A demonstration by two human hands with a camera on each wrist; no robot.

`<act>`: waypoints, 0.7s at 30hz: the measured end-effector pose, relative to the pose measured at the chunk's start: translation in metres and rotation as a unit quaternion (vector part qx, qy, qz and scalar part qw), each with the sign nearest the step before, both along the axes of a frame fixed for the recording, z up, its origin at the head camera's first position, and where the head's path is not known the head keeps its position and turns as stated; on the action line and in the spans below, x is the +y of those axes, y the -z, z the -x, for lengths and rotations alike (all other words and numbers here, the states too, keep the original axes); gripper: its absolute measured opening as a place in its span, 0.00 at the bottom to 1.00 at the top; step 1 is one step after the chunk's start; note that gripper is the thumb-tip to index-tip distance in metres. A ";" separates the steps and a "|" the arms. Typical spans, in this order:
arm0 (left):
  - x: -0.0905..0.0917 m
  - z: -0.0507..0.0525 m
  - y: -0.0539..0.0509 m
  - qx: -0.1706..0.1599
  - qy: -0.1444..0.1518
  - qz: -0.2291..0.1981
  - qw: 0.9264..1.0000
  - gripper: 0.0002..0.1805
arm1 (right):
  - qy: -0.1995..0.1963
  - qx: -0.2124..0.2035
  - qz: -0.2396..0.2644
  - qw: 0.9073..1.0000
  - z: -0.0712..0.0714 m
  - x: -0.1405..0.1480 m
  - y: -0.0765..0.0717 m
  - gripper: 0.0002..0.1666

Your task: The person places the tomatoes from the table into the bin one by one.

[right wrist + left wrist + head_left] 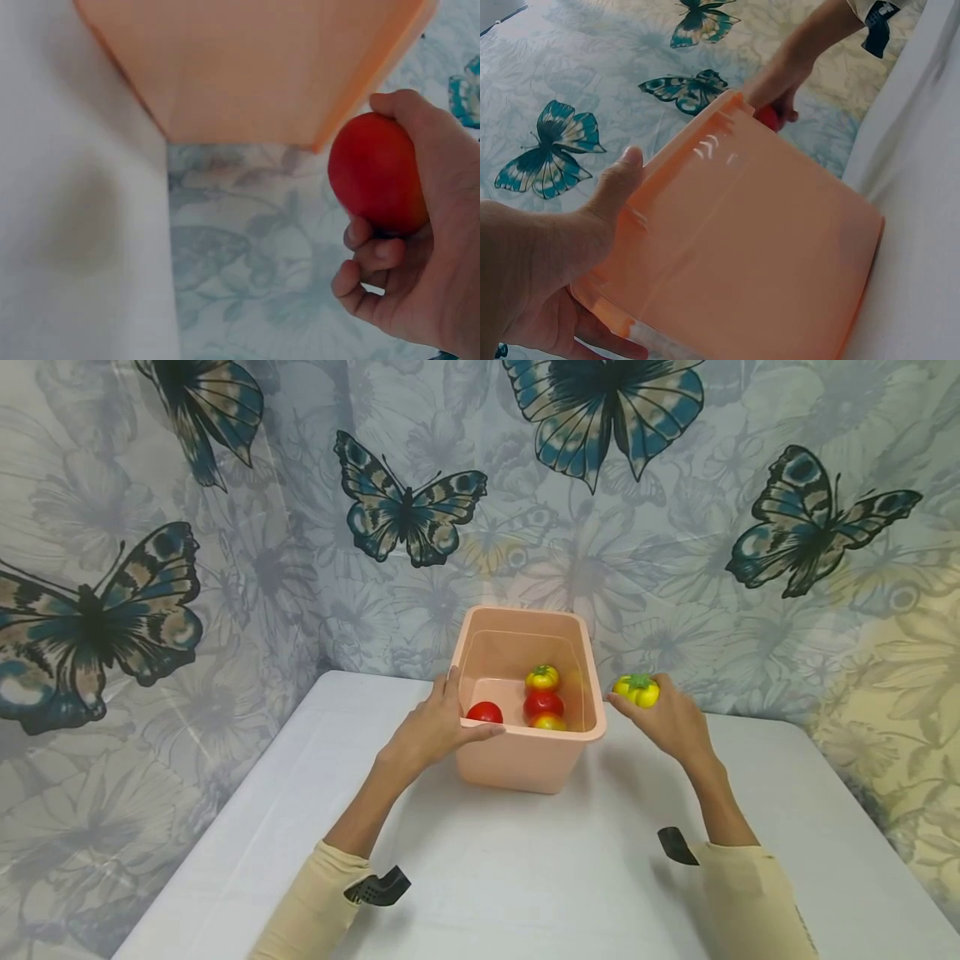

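A peach-coloured plastic bin (517, 760) stands on the white table. My left hand (431, 727) grips its near left rim; the left wrist view shows the thumb (619, 180) and fingers spread around that edge. My right hand (678, 718) holds a round fruit (637, 691) just beyond the bin's right wall. From the head it looks yellow with a green top, while the right wrist view shows its smooth red side (375, 172). Inside the bin lie a red fruit (485, 712) at the left and, at the right, a yellow-green fruit (542, 677), another red one (542, 703) and a yellow-red one (548, 722).
Behind the table (510, 877) hangs a pale floral cloth with large butterflies (408, 514), close to the bin's back. The table's back edge runs just behind the bin. Black straps (378, 887) show at both sleeves.
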State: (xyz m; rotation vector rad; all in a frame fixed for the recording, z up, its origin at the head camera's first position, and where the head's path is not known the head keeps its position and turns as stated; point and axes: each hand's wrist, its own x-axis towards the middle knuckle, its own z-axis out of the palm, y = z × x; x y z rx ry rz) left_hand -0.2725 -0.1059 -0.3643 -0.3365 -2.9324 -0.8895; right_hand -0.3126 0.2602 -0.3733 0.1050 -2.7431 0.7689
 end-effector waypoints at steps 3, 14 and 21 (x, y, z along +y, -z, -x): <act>0.000 0.000 0.000 0.005 0.001 0.001 1.000 0.72 | 0.001 0.011 0.010 1.000 -0.003 -0.010 -0.012 0.52; 0.001 0.001 -0.001 0.012 0.002 0.009 1.000 0.72 | -0.076 -0.016 0.042 0.996 -0.008 -0.052 -0.050 0.54; -0.001 0.000 0.000 0.011 0.000 0.015 1.000 0.72 | -0.186 -0.003 0.046 0.981 0.003 -0.081 -0.050 0.49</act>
